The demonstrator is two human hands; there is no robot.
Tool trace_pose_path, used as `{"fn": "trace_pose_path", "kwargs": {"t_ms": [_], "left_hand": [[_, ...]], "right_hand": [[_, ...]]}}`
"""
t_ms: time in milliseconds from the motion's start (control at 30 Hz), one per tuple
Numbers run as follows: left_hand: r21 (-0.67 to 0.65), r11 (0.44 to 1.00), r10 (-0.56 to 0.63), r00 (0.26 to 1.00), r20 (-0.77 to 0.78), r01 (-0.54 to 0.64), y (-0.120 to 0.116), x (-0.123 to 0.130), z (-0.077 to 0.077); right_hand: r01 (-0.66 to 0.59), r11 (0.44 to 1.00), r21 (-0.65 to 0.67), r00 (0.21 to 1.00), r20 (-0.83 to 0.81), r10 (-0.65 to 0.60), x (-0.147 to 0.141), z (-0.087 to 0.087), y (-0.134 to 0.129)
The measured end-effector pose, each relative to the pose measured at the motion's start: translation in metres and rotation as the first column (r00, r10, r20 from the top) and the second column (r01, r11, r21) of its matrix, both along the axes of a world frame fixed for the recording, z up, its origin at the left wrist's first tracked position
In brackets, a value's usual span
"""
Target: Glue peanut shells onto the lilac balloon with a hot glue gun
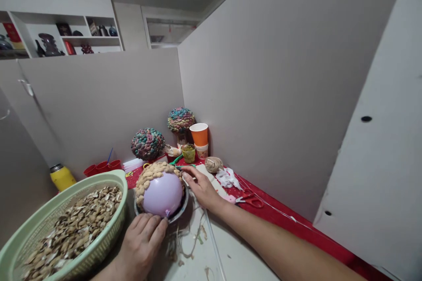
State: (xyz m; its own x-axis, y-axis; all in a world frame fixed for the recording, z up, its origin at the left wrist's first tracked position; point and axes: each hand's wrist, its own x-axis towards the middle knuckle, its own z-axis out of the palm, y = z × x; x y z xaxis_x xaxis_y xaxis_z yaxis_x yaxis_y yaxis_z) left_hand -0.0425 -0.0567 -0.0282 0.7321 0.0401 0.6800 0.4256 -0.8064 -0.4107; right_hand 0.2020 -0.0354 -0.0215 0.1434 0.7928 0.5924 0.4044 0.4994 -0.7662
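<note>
A lilac balloon, partly covered in tan shells, sits in a bowl on the table, short of its far edge. The left hand is at the bowl's near rim, the right hand beside the shells; whether either grip pinches, I cannot tell. Multicoloured balls sit by the far edge.

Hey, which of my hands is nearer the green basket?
Left: the left hand is just right of the green basket; the right hand is farther right, past the purple balloon.

I'm working in a craft wkshop booth: grey partitions enclosing the counter, scissors & twine lying nearby.
</note>
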Motion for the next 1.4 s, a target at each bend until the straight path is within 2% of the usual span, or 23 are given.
{"fn": "trace_pose_path", "kwargs": {"t_ms": [233,467,633,833,1167,1400], "left_hand": [[-0.045,0.997,-0.067,0.997,-0.029,0.065,0.002,-0.006,0.0],[-0.017,0.976,-0.214,0.976,0.035,0.215,-0.008,-0.001,0.008],[-0.006,0.978,-0.206,0.978,0.036,0.207,-0.008,-0.001,0.007],[-0.034,0.978,-0.206,0.977,-0.061,0.205,-0.006,-0.012,0.003],[-0.001,0.964,-0.267,0.964,-0.001,0.267,-0.021,0.001,0.015],[-0.013,0.966,-0.258,0.965,0.044,0.259,-0.021,0.002,0.006]], "right_hand": [[-0.002,0.999,-0.038,1.0,-0.016,0.001,-0.001,0.001,-0.001],[-0.019,0.999,-0.039,1.0,0.004,0.019,-0.001,0.006,-0.006],[-0.062,0.998,-0.03,0.998,0.003,0.062,0.001,0.007,-0.008],[-0.084,0.996,-0.031,0.996,-0.016,0.084,0.001,0.009,-0.009],[-0.123,0.992,-0.023,0.992,-0.012,0.123,0.001,0.009,-0.01],[-0.155,0.987,-0.033,0.988,-0.016,0.155,0.001,0.007,-0.009]]}}
